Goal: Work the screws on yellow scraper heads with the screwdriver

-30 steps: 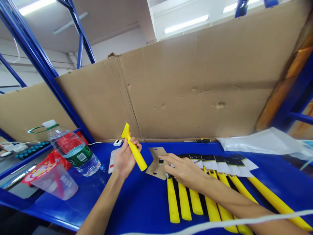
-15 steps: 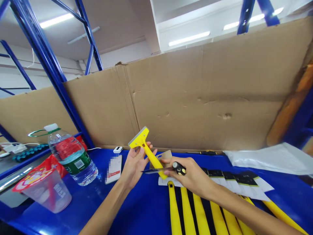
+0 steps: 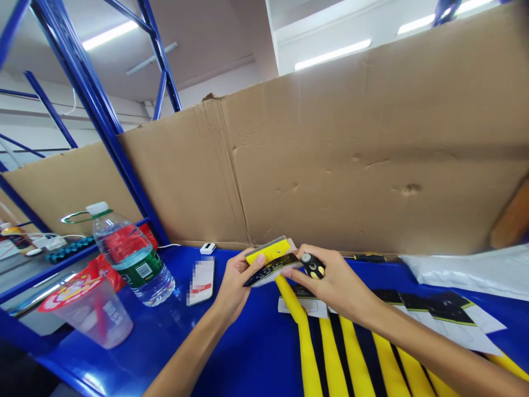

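A yellow scraper (image 3: 268,252) with a metal edge along its head is gripped by my left hand (image 3: 236,284), thumb across the front. Its handle slants down to the right. A bent black-and-white card (image 3: 275,268) lies across the scraper just below the head, pinched at its right end by my right hand (image 3: 336,278). That hand also keeps a screwdriver (image 3: 313,266) with a black-and-yellow handle in its palm; its shaft is hidden. Below my hands several more yellow scraper handles (image 3: 328,353) lie in a row on the blue table (image 3: 243,358).
On the left stand a water bottle (image 3: 138,264) and a plastic cup (image 3: 97,320) with a red rim. A phone (image 3: 202,284) lies near a small white device (image 3: 208,248). Several cards (image 3: 450,309), another screwdriver (image 3: 367,258) and a clear plastic bag (image 3: 463,273) are rightward, before a cardboard wall (image 3: 330,165).
The scraper head has tipped lower and to the right, closer to my right hand. The card now faces me across the scraper, held between both hands.
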The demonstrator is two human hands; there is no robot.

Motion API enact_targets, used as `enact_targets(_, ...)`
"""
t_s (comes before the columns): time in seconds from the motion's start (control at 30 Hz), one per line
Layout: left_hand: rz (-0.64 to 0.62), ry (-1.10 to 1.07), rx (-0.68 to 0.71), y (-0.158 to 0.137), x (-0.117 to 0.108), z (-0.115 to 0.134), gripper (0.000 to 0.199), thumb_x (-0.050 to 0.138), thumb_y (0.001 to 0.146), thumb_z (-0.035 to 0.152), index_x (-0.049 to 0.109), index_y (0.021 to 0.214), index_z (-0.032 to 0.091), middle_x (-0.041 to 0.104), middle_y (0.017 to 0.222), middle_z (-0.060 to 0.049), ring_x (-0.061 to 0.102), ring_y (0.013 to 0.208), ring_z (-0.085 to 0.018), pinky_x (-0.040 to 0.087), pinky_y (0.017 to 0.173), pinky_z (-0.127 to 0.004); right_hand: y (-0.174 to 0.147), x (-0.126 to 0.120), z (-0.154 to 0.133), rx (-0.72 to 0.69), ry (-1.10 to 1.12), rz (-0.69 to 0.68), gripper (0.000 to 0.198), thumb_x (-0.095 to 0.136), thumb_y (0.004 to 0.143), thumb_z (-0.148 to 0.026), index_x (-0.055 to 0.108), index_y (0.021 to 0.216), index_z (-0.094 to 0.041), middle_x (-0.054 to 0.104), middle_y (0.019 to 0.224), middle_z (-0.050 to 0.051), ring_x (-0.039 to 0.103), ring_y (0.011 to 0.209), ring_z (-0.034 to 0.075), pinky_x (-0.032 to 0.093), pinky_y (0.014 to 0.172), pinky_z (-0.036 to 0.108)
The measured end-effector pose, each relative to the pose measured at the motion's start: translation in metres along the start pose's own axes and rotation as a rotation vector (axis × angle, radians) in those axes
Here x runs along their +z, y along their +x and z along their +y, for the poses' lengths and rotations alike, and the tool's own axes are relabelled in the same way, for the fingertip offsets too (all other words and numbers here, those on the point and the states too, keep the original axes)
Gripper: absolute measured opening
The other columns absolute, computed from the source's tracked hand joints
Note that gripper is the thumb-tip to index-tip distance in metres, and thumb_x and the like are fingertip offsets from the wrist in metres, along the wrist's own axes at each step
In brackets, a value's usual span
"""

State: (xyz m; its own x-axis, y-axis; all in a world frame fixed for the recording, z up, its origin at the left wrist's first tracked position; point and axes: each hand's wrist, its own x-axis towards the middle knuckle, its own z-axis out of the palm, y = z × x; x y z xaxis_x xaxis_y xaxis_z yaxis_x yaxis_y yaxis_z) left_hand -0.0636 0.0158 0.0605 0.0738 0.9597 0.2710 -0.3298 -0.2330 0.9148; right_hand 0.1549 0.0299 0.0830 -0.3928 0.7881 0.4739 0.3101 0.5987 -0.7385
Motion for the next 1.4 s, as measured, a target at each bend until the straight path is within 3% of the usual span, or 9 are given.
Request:
enact_targets(0.13, -0.013, 0.015, -0.007, -0.002, 0.001, 0.000, 0.048, 0.085, 0.089, 0.036, 0.077, 0.133, 0.020, 0.071, 0.143, -0.014, 0.067, 0.131, -0.032, 0.052, 0.110, -0.038, -0.002, 0.002, -0.001, -0.006, -0.014, 0.029, 0.030, 0.073, 0.094, -0.040, 0.054, 0.079, -0.023, 0.061, 0.076, -0.004, 0.052, 0.073, 0.016, 0.040, 0.068, 0.028)
enact_targets(0.33, 0.004, -0.063, -0.038, -0.003, 0.004, -0.004, 0.048, 0.076, 0.096, 0.047, 0.073, 0.136, 0.021, 0.077, 0.130, -0.014, 0.072, 0.120, -0.029, 0.056, 0.099, -0.037, -0.001, 0.000, -0.006, -0.005, -0.026, 0.108, 0.037, 0.071, 0.095, -0.042, 0.047, 0.075, -0.023, 0.049, 0.070, -0.005, 0.043, 0.067, 0.015, 0.036, 0.062, 0.028)
enact_targets(0.47, 0.076, -0.257, -0.010, -0.003, 0.009, -0.008, 0.058, 0.064, 0.099, 0.063, 0.067, 0.140, 0.023, 0.076, 0.131, -0.014, 0.072, 0.121, -0.030, 0.055, 0.104, -0.044, 0.002, -0.007, -0.008, 0.021, -0.012, 0.200, 0.043, 0.072, 0.094, -0.048, 0.042, 0.073, -0.024, 0.045, 0.066, -0.005, 0.041, 0.061, 0.014, 0.034, 0.055, 0.028)
enact_targets(0.67, -0.086, -0.170, -0.037, -0.011, 0.016, -0.022, 0.064, 0.078, 0.086, 0.067, 0.073, 0.128, 0.020, 0.076, 0.129, -0.017, 0.073, 0.116, -0.034, 0.057, 0.100, -0.048, 0.009, -0.005, -0.009, 0.205, 0.100, 0.153, 0.037, 0.072, 0.092, -0.056, 0.053, 0.085, -0.025, 0.050, 0.062, -0.007, 0.040, 0.041, 0.011, 0.032, 0.040, 0.027)
enact_targets(0.8, -0.012, -0.046, -0.071, -0.015, 0.018, -0.027, 0.047, 0.079, 0.091, 0.055, 0.075, 0.118, 0.016, 0.080, 0.110, -0.015, 0.076, 0.088, -0.025, 0.060, 0.081, -0.038, 0.017, 0.002, -0.005, 0.083, 0.021, 0.111, 0.033, 0.072, 0.093, -0.050, 0.057, 0.080, -0.023, 0.061, 0.068, -0.002, 0.058, 0.058, 0.017, 0.046, 0.055, 0.030)
enact_targets(0.93, 0.099, 0.088, 0.000, -0.012, 0.014, -0.022, 0.047, 0.073, 0.094, 0.059, 0.077, 0.103, 0.013, 0.077, 0.092, -0.011, 0.064, 0.067, -0.014, 0.051, 0.065, -0.027, 0.019, -0.006, -0.002, 0.000, -0.007, 0.063, 0.026, 0.076, 0.091, -0.045, 0.066, 0.102, -0.023, 0.076, 0.095, 0.003, 0.074, 0.083, 0.023, 0.056, 0.080, 0.036)
enact_targets(1.1, 0.063, 0.135, 0.035, -0.010, 0.007, -0.016, 0.045, 0.068, 0.098, 0.057, 0.076, 0.095, 0.013, 0.069, 0.078, -0.007, 0.056, 0.063, -0.012, 0.046, 0.060, -0.025, 0.016, -0.030, -0.009, 0.059, -0.023, 0.055, 0.031, 0.075, 0.092, -0.046, 0.066, 0.114, -0.026, 0.076, 0.116, 0.003, 0.062, 0.040, 0.010, 0.054, 0.054, 0.032)
enact_targets(1.23, 0.036, 0.148, 0.027, -0.013, 0.006, -0.018, 0.042, 0.067, 0.100, 0.055, 0.075, 0.095, 0.014, 0.071, 0.080, -0.008, 0.057, 0.061, -0.012, 0.046, 0.057, -0.025, 0.015, -0.043, -0.014, 0.024, -0.006, 0.028, 0.018, 0.072, 0.093, -0.039, 0.070, 0.105, -0.025, 0.077, 0.104, 0.001, 0.059, 0.038, 0.009, 0.048, 0.041, 0.027)
enact_targets(1.4, 0.044, 0.122, 0.037, -0.013, 0.009, -0.019, 0.042, 0.070, 0.097, 0.055, 0.072, 0.093, 0.014, 0.076, 0.095, -0.012, 0.058, 0.058, -0.011, 0.047, 0.053, -0.025, 0.012, -0.046, -0.017, 0.017, -0.008, -0.006, 0.014, 0.071, 0.095, -0.036, 0.070, 0.102, -0.025, 0.073, 0.090, -0.002, 0.057, 0.038, 0.008, 0.047, 0.040, 0.024)
